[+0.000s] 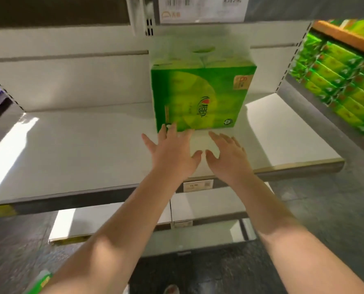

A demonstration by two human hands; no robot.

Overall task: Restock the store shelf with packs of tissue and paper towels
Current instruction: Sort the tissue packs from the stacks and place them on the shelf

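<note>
A green pack of tissue (200,96) stands upright on the white store shelf (81,145), towards its back and a little right of centre. My left hand (172,151) lies flat with spread fingers just in front of the pack, and its fingertips reach the pack's lower front edge. My right hand (227,155) hovers beside it with straight fingers, a short way in front of the pack and apart from it. Neither hand holds anything.
More green tissue packs (336,81) fill the neighbouring shelf on the right. A lower white shelf (208,204) juts out beneath, with a price tag (198,185) on the upper shelf's front rail. Another green pack's corner (41,281) shows at the bottom left, over the dark floor.
</note>
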